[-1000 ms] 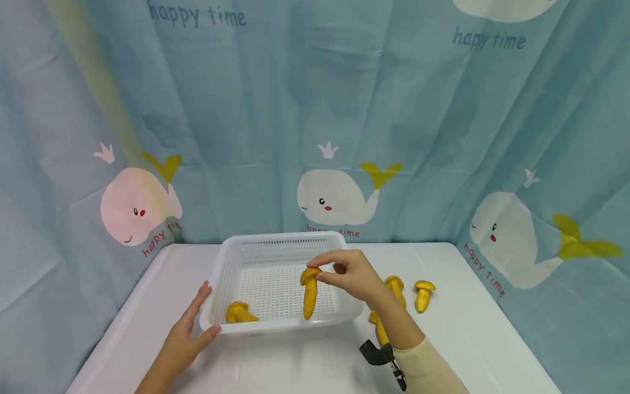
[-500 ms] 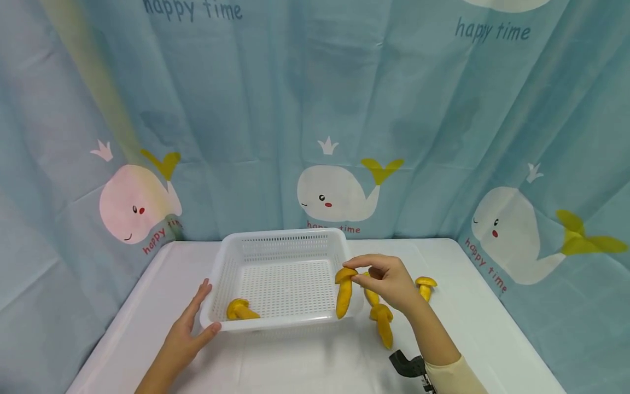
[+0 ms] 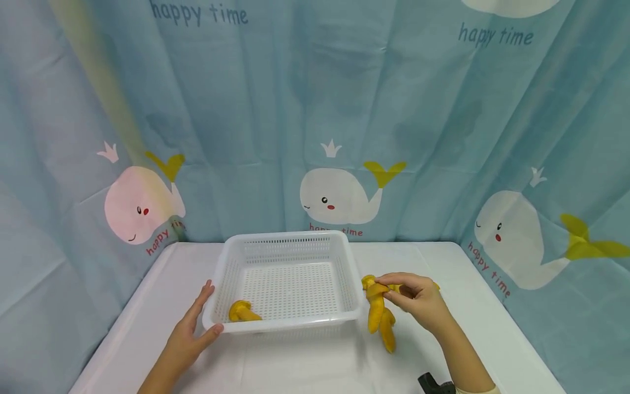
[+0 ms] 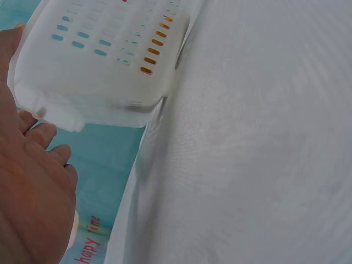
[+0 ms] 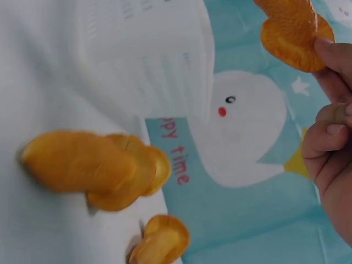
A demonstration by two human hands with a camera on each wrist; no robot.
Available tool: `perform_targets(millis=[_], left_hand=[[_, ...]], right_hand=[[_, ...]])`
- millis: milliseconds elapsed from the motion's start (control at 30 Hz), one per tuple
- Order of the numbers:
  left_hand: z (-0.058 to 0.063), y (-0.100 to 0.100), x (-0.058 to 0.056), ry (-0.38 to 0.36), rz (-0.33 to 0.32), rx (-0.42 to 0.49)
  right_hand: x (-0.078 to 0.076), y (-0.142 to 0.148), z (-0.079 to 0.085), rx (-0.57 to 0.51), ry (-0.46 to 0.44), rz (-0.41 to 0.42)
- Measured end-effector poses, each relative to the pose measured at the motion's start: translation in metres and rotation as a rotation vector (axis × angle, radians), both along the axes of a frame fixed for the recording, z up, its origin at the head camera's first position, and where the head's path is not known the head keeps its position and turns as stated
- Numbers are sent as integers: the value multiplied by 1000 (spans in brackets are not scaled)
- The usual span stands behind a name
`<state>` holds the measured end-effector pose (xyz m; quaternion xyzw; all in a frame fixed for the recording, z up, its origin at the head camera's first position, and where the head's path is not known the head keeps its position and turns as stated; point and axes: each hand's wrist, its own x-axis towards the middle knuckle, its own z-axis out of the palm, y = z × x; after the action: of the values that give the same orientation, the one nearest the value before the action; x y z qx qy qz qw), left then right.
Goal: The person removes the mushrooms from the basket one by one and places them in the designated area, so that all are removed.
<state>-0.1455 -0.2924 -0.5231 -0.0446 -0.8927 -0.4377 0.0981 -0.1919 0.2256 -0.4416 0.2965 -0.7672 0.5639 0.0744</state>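
My right hand (image 3: 415,301) pinches a yellow mushroom (image 3: 376,312) by its cap between thumb and fingertips, its stem hanging down, just right of the basket. In the right wrist view this held mushroom (image 5: 294,33) is at the top right. Other yellow mushrooms lie on the table below and behind it, one in front (image 3: 388,335), partly hidden by the held one and the hand. My left hand (image 3: 183,339) rests against the left front corner of the white perforated basket (image 3: 275,325), fingers extended along its side and thumb at the front rim. One mushroom (image 3: 243,311) lies inside, at the front left.
A white-covered table (image 3: 295,366) carries everything. A blue curtain (image 3: 246,109) with whale prints stands close behind it and at both sides. The right wrist view shows more mushrooms (image 5: 77,163) on the table beside the basket.
My right hand has carried the pinched mushroom rightward out from over the basket and lower, to above the mushrooms on the table. My left hand has stayed at the basket's corner.
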Motion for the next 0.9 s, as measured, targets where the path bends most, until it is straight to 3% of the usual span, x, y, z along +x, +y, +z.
perform_targets(millis=[267, 667, 900], left_hand=[[2, 0, 1, -5, 0, 0], [8, 5, 1, -50, 5, 0], [7, 4, 0, -69, 0, 10]], right_hand=[[6, 25, -23, 0, 46, -50], [8, 47, -44, 18, -171, -207], [4, 54, -53, 45, -207, -226]])
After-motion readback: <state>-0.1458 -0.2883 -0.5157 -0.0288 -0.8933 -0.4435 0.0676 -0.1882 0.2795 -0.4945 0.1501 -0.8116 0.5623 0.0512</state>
